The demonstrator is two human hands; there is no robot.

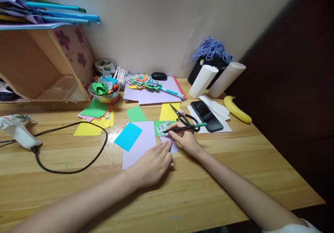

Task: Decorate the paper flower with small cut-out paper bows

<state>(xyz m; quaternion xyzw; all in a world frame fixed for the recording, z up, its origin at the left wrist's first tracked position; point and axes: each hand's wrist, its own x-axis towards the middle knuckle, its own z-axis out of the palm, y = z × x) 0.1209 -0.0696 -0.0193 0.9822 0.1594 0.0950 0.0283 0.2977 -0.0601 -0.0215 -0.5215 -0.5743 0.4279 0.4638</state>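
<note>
My right hand (185, 140) grips a black pen with a green end (200, 125), its tip on a small white stencil with cut-out shapes (161, 127). Green paper (171, 123) lies under the stencil and shows through its holes. My left hand (153, 163) lies with outstretched fingers on the lavender paper (142, 139), its fingertips just below the stencil. A blue paper piece (128, 136) rests on the lavender sheet, left of that hand. Black-handled scissors (182, 117) lie open just beyond my right hand.
A glue gun (19, 132) with a looping black cord is at left. Behind stand a bowl of paper scraps (104, 90), markers (120, 74) and layered paper flowers (142, 81). Right are a phone (206, 116), white rolls (203, 81) and a banana (237, 109). A cardboard box (75, 59) stands upper left.
</note>
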